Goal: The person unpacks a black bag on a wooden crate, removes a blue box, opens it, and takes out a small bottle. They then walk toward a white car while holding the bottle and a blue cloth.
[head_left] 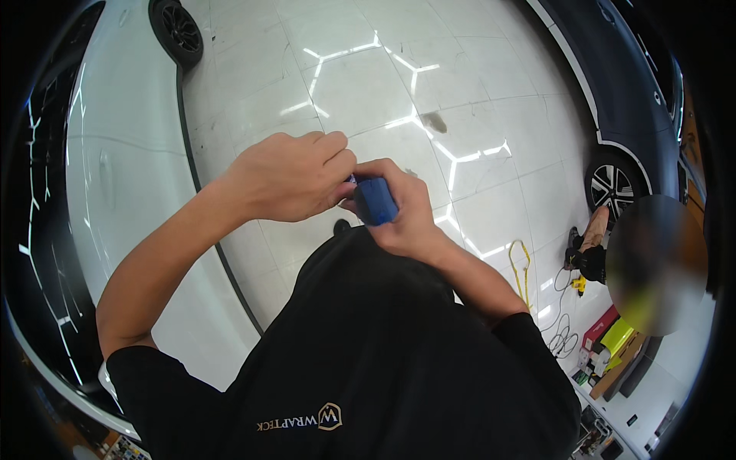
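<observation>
In front of my body, my right hand (410,207) is wrapped around a small dark blue block-like object (377,201). Its exact kind I cannot make out. My left hand (295,176) is closed right beside it, knuckles up and fingers curled in. The fingertips of both hands meet at the upper left end of the blue object. Something small and whitish (352,179) shows there between them, too little of it to name. What my left fingers pinch is mostly hidden behind that hand.
A white car (134,176) stands close on my left, a dark blue-grey car (563,38) at the far right. On the glossy tiled floor (345,100) lie a yellow strap (526,268) and a loose cable (563,341). Boxes (598,330) and a person's leg (594,230) are at right.
</observation>
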Demonstrator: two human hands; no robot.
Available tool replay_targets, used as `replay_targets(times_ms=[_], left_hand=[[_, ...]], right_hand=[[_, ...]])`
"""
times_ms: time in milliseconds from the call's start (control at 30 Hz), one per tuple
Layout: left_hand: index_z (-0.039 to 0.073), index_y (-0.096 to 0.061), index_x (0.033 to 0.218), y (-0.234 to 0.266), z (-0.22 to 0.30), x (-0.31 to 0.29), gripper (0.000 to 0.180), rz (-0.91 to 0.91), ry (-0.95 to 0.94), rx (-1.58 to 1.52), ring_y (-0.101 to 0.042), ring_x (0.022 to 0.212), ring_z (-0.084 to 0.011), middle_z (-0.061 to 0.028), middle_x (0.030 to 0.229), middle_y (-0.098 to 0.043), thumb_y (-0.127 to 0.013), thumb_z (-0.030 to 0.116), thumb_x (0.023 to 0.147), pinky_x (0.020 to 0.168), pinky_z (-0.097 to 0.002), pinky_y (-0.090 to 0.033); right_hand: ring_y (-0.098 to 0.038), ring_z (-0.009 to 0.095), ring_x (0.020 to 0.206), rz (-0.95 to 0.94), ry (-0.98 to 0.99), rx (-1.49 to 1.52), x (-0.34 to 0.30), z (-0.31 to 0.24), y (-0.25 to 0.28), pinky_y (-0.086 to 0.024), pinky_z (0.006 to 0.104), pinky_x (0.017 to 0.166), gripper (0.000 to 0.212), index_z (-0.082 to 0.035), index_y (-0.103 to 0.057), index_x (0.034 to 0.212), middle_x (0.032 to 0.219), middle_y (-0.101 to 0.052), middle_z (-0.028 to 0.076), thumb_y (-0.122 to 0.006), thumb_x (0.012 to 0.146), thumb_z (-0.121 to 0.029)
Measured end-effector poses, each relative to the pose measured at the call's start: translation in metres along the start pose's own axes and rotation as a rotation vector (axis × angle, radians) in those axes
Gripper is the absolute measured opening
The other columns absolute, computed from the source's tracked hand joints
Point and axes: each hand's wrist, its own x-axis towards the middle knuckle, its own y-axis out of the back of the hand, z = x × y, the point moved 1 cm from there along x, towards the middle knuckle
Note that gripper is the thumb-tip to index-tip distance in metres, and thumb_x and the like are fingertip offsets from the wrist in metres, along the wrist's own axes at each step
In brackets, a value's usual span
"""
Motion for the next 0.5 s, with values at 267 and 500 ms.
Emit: replay_targets(times_ms=[267,500], left_hand=[[-0.005,-0.056,0.071,0.013,-0.176,0.089,0.051,0.119,0.517,-0.447,-0.060,0.067,-0.0418,-0.0240,0.072,-0.063,-0.039,0.026,0.108,0.065,-0.0485,-0.048],[-0.006,-0.058,0.071,0.015,-0.330,0.126,0.065,0.143,1.036,-0.759,-0.056,0.063,-0.0332,-0.0216,0.063,-0.053,-0.038,0.045,0.108,0.070,-0.0432,-0.047]], right_hand=[[-0.066,0.036,0.098,0.181,0.338,-0.154,0.189,0.112,0.003,-0.055,0.0406,0.083,0.065,0.001,-0.061,0.125,0.109,-0.069,0.016,-0.074,0.063,0.012],[-0.065,0.036,0.102,0.023,0.384,-0.206,0.356,0.170,0.021,-0.056,0.0427,0.084,0.068,0.000,-0.061,0.126,0.111,-0.069,0.015,-0.077,0.060,0.010]])
